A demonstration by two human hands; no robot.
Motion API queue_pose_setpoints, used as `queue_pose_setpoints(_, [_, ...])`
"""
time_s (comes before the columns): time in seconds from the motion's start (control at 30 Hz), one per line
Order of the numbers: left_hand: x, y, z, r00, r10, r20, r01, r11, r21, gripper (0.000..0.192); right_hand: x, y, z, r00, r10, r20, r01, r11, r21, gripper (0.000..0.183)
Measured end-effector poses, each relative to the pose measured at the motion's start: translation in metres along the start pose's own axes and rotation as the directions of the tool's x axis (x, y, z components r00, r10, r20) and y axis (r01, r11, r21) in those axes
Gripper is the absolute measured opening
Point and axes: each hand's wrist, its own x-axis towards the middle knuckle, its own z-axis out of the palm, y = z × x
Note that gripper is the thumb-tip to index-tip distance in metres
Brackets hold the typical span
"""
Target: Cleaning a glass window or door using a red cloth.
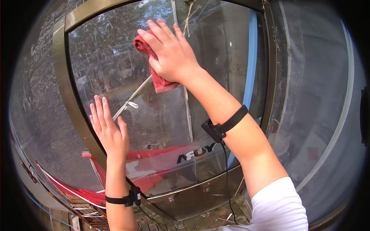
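Observation:
My right hand [170,52] lies flat with fingers spread over a folded red cloth [162,82], pressing it against the upper part of a glass pane [162,121]. The cloth's rolled end sticks out to the left of the fingers. Lower left, my left hand [111,130] is raised with its palm towards the pane, fingers up and thumb apart, holding nothing; whether it touches the glass or the metal frame [65,83] cannot be told. A white cord with a knot [127,104] shows between the hands, seemingly behind the glass.
A blue upright bar [251,57] stands behind the pane at right. Clear plastic sheeting with a pale seam [341,121] hangs farther right. Red sheeting [86,195] and stacked wooden slats [86,210] are lower left. Black straps with boxes and cables sit on both forearms. Debris lies on the paved ground [208,221].

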Motion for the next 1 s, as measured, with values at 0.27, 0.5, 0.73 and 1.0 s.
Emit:
queue_pose_setpoints(0.27, [0.0,0.037,0.029,0.999,-0.009,0.049,0.007,1.0,0.028,0.069,-0.099,0.171,-0.1,0.991,0.115,0.068,-0.105,0.985,-0.138,0.071])
queue_pose_setpoints(0.5, [-0.002,0.045,0.045,1.0,0.001,-0.017,0.002,0.988,0.155,0.067,-0.175,0.294,-0.175,0.951,0.309,0.027,-0.286,0.905,-0.315,0.068])
queue_pose_setpoints(0.73, [-0.004,0.042,0.045,1.0,0.006,-0.021,-0.003,0.987,0.162,0.066,-0.138,0.328,-0.162,0.973,0.232,0.005,-0.221,0.934,-0.28,0.072])
queue_pose_setpoints(1.0, [-0.005,0.045,0.045,1.0,-0.009,-0.021,0.011,0.99,0.144,0.068,-0.084,0.354,-0.146,0.984,0.164,-0.068,-0.174,0.965,-0.196,0.067])
